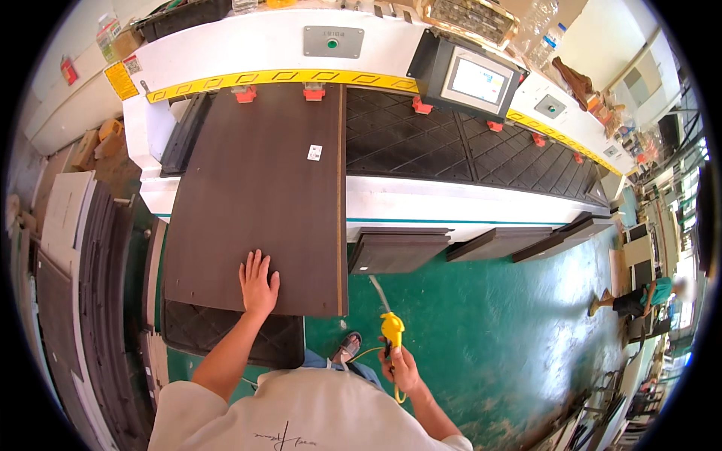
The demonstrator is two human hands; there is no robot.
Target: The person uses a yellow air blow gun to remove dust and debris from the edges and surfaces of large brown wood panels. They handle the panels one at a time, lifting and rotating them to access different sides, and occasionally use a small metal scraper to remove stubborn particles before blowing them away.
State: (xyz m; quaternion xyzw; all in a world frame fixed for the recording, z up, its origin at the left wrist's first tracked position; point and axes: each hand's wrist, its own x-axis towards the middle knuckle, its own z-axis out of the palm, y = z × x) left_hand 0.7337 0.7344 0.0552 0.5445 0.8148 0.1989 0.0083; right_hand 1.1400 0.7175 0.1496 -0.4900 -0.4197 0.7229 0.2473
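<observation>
A large dark brown panel with a small white label lies on the machine's bed, its near end overhanging toward me. My left hand rests flat on the panel near that end, fingers stretched out. Low on the right, clear of the panel, my right hand is wrapped round a yellow air blow gun. The gun's nozzle points forward, away from me, and a thin yellow hose hangs from it. Red clamps sit along the panel's far edge, below the yellow striped strip.
A control screen stands on the white machine beam. Black ribbed bed extends right of the panel. Stacked dark panels lean against the machine's front; more boards stand at left. Another person stands far right on the green floor.
</observation>
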